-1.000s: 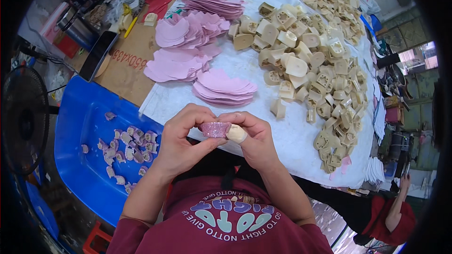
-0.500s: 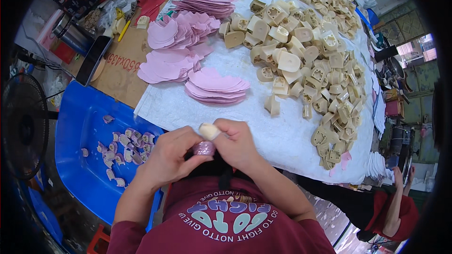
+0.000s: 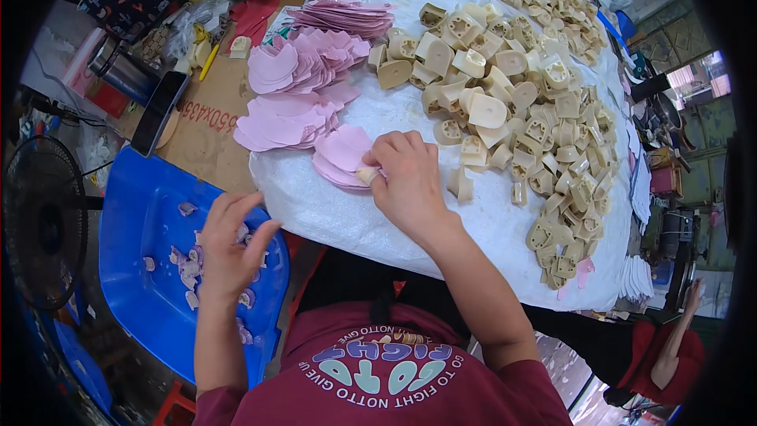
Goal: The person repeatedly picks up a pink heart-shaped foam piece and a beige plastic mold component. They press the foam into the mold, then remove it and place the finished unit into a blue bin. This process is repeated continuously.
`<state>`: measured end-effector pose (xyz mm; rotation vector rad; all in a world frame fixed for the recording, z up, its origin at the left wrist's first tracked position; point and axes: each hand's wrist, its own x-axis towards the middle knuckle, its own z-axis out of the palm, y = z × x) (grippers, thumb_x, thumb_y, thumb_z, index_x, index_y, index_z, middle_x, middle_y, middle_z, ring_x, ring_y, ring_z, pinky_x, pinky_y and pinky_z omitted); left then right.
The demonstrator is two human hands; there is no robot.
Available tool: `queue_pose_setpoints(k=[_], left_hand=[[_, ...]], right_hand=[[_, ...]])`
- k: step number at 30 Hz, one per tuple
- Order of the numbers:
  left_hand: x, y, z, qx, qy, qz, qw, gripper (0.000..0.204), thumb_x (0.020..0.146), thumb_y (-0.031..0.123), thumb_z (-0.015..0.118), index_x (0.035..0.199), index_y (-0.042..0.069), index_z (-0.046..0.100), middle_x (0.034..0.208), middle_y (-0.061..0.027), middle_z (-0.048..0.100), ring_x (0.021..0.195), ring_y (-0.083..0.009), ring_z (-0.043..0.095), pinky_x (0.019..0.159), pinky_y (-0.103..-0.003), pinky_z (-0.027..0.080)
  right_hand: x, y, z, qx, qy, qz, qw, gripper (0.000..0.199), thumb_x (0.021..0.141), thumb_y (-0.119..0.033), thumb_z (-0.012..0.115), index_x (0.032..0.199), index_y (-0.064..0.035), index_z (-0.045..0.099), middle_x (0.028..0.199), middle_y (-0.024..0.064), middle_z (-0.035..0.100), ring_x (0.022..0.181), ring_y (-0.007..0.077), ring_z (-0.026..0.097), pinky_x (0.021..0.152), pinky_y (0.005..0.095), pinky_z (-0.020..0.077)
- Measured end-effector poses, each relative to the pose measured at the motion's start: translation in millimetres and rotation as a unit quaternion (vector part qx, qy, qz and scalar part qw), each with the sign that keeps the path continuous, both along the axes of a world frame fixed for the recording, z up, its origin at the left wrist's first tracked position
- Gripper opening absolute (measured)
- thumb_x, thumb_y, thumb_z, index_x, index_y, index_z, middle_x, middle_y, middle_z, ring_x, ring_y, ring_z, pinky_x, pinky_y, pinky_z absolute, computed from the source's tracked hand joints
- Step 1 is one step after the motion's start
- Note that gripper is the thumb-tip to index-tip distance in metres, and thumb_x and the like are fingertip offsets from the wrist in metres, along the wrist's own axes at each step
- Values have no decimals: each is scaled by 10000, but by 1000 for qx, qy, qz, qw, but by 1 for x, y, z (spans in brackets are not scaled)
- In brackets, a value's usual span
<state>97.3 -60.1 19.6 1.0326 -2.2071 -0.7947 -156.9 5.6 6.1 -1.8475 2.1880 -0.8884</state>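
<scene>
My left hand (image 3: 226,248) is over the blue plastic tub (image 3: 130,205), fingers stretched and thumb apart, with nothing in it. Several small heels covered in pink (image 3: 189,272) lie in the tub, partly hidden by that hand and forearm. On the white-covered table, my right hand (image 3: 410,181) pinches the edge of the nearest stack of pink cut pieces (image 3: 344,147). A cream-coloured covering (image 3: 367,176) shows at its thumb tip. Bare beige plastic shoe heels (image 3: 489,110) lie in a big heap to the right of the stack.
More pink stacks (image 3: 288,118) lie behind the nearest one. A phone (image 3: 158,114) leans by a steel tumbler (image 3: 122,67) at the left. A black fan (image 3: 43,209) stands left of the tub. Another person (image 3: 662,359) is at the lower right.
My hands have parted from in front of my body, where they held a small pink-covered heel. The left went to the tub and is now empty; the right reached forward to the pink stack.
</scene>
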Motion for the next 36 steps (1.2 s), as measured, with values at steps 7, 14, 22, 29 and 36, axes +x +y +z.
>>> queue_pose_setpoints(k=[7,14,22,29,36], left_hand=[[-93,19,-11,-139,98,-117,978,304,695,60,764,972,16,645,994,-134,623,951,-322,586,832,-396,459],[-96,25,-36,-107,119,-110,981,383,702,68,761,1066,28,651,1053,-139,599,1015,-282,562,874,-372,445],[-119,48,-10,544,313,-81,774,294,953,167,563,1174,-22,610,1030,-62,649,898,-120,614,804,-276,498],[-158,54,-4,571,367,-65,731,421,1007,340,465,1233,-6,542,1130,-149,651,987,-233,651,795,-318,530],[-233,70,-32,430,252,-55,865,438,1009,412,447,1016,5,606,878,-91,653,776,-138,614,681,-279,490]], right_hand=[[-7,7,-24,-49,-223,-26,973,77,814,-71,667,887,-53,649,973,36,637,915,174,549,829,319,422],[-17,22,-7,-188,-529,-115,820,84,863,-78,653,924,-24,632,993,99,651,928,149,593,835,274,458],[6,74,4,-185,-7,70,980,282,692,-60,664,973,-60,641,1181,144,590,1131,347,540,991,474,377],[-49,106,-4,-39,-11,-161,986,473,730,-76,702,1185,-44,578,1217,154,569,1108,350,538,959,435,420],[-31,121,-11,-136,-82,-120,980,503,690,-36,718,1171,-32,572,1074,154,604,951,316,588,809,367,494]])
